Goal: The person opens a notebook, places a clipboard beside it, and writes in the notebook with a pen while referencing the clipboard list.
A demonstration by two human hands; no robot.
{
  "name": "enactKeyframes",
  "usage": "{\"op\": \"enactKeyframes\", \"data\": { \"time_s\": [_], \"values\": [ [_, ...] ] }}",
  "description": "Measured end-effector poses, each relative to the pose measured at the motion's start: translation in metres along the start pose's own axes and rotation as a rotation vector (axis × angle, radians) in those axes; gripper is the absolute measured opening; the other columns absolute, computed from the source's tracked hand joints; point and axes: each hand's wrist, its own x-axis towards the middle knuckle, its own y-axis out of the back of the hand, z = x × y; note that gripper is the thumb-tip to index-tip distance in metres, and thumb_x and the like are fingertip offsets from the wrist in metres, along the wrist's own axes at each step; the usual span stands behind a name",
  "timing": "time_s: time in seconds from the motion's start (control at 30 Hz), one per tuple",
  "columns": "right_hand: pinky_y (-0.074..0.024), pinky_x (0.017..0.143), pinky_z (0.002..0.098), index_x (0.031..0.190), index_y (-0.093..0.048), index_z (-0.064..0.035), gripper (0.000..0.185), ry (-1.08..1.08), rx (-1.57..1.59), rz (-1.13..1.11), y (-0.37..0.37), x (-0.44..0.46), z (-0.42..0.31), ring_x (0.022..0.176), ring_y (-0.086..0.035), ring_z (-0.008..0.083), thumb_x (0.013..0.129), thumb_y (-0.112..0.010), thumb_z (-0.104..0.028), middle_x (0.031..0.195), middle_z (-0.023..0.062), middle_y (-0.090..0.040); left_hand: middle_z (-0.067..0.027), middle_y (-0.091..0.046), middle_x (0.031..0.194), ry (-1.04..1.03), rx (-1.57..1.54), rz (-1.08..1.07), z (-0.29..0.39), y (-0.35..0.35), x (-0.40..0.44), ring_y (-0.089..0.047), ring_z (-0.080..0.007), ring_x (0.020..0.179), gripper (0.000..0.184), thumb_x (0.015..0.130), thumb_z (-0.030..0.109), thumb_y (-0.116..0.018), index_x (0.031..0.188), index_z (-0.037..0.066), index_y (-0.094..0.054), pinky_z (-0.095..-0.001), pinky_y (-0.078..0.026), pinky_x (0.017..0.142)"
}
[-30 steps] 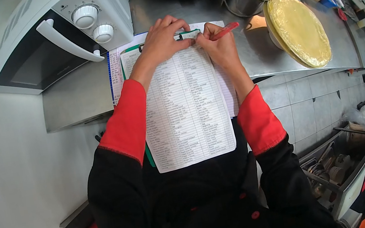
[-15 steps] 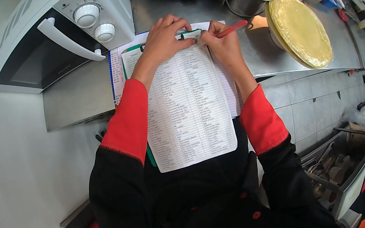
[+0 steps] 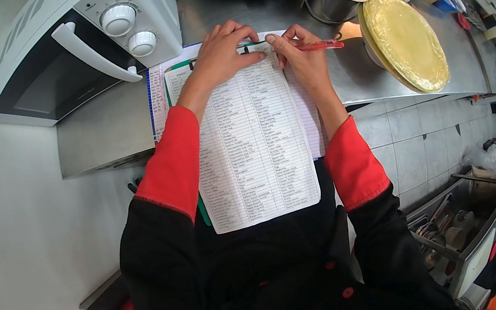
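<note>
1. Head view: the printed sheet (image 3: 253,147), right of the microwave (image 3: 57,72), should handle as light, limp and easily creased; its side edges seem the best hold.
2. It looks white, with closely ruled columns, over a green clipboard (image 3: 206,212).
3. The left hand (image 3: 218,56), nearer the microwave, spans the clipboard's top, thumb and fingers apart; whether it clamps is unclear.
4. The right hand (image 3: 308,66), farther from the microwave, grips a red pen (image 3: 329,44).

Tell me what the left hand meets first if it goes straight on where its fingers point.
Most likely the right hand, which holds the red pen: its thumb is just past the left hand's fingertips, near the clipboard's top edge. Depth is unclear from this one view.
</note>
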Motion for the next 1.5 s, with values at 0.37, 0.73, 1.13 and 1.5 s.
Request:
{"op": "enactKeyframes", "data": {
  "time_s": [0.37, 0.73, 1.13, 1.5],
  "values": [
    [-0.0358, 0.049, 0.0245, 0.078, -0.056, -0.0078, 0.036, 0.018, -0.018, 0.021, 0.0, 0.0, -0.001, 0.052, -0.051, 0.0046, 0.099, -0.083, -0.019, 0.064, -0.0012, -0.061, -0.0068, -0.065, 0.127, 0.001, -0.03, 0.001, 0.0, 0.001, 0.0, -0.059, -0.0323, 0.128, 0.041, 0.088, 0.044, -0.087, 0.116, 0.017, -0.075, -0.0451, -0.045, 0.11],
    [-0.0344, 0.048, 0.0244, 0.078, -0.056, -0.0084, 0.036, 0.023, 0.008, 0.017, 0.0, 0.001, 0.003, 0.051, -0.049, 0.0037, 0.099, -0.083, -0.019, 0.062, -0.0025, -0.061, -0.0056, -0.065, 0.127, 0.015, -0.03, -0.011, -0.001, 0.0, 0.001, -0.058, -0.0308, 0.127, 0.042, 0.087, 0.045, -0.087, 0.116, 0.018, -0.075, -0.0451, -0.043, 0.111],
    [-0.0362, 0.048, 0.0257, 0.076, -0.054, -0.007, 0.038, 0.05, -0.106, -0.011, 0.0, 0.002, 0.009, 0.052, -0.051, 0.0042, 0.099, -0.082, -0.017, 0.064, -0.0033, -0.057, -0.0045, -0.064, 0.129, 0.017, -0.008, -0.019, -0.001, -0.001, 0.001, -0.058, -0.0288, 0.126, 0.039, 0.086, 0.043, -0.086, 0.115, 0.02, -0.075, -0.045, -0.042, 0.111],
    [-0.0371, 0.047, 0.0286, 0.07, -0.052, -0.0059, 0.039, 0.034, -0.216, -0.027, 0.0, 0.004, 0.011, 0.05, -0.05, 0.0052, 0.097, -0.078, -0.015, 0.057, -0.002, -0.054, -0.0053, -0.064, 0.128, 0.023, -0.002, -0.032, 0.001, 0.0, 0.0, -0.058, -0.0293, 0.125, 0.04, 0.087, 0.042, -0.086, 0.117, 0.019, -0.074, -0.0461, -0.042, 0.111]
  ]
}}
